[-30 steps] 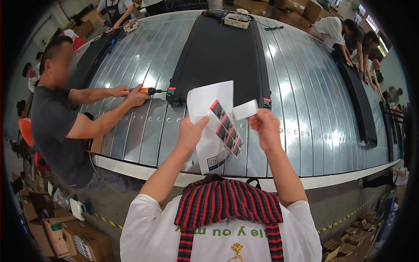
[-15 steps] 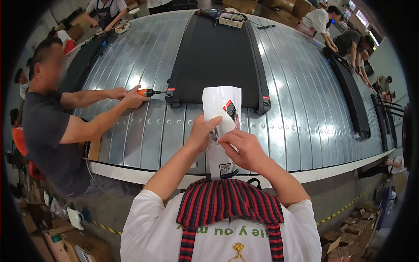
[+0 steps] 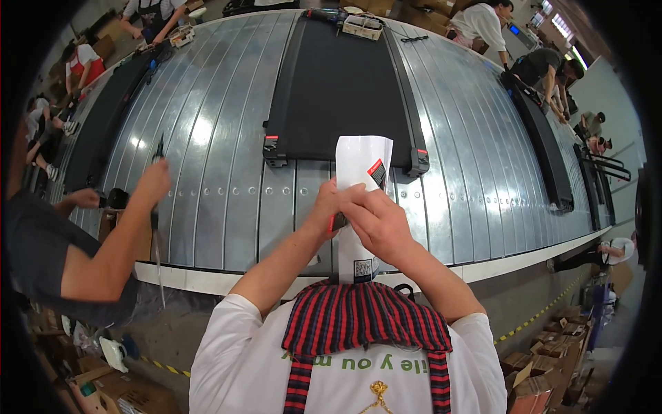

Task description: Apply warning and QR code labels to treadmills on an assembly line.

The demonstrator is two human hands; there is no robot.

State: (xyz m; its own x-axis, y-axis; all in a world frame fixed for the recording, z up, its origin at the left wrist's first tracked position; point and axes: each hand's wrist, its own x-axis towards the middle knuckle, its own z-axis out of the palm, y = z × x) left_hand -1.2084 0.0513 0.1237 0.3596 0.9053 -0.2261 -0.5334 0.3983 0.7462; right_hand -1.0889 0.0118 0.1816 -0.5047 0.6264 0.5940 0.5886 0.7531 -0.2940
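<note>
In front of my chest I hold a curled white sheet of stickers (image 3: 353, 155). My left hand (image 3: 327, 207) is closed on its left edge. My right hand (image 3: 378, 219) is closed against the middle of the sheet, with fingertips bent close to my left fingers; what lies under them is hidden. A red and black label (image 3: 376, 172) shows above my right hand, and a small red and dark piece (image 3: 338, 221) shows between my hands. Beyond the sheet, a black treadmill deck (image 3: 341, 90) lies flat, with black end caps at its near corners.
The deck rests on a ribbed metal work table (image 3: 227, 159) with a white edge. A co-worker (image 3: 76, 255) stands close at my left, a dark tool upright in one hand. A white parts box (image 3: 362, 27) stands at the far end. More black decks (image 3: 541, 145) lie to either side.
My right hand has moved up and left over the sheet, closer to my left hand. The co-worker has drawn the power screwdriver away from the deck's corner, back to the left.
</note>
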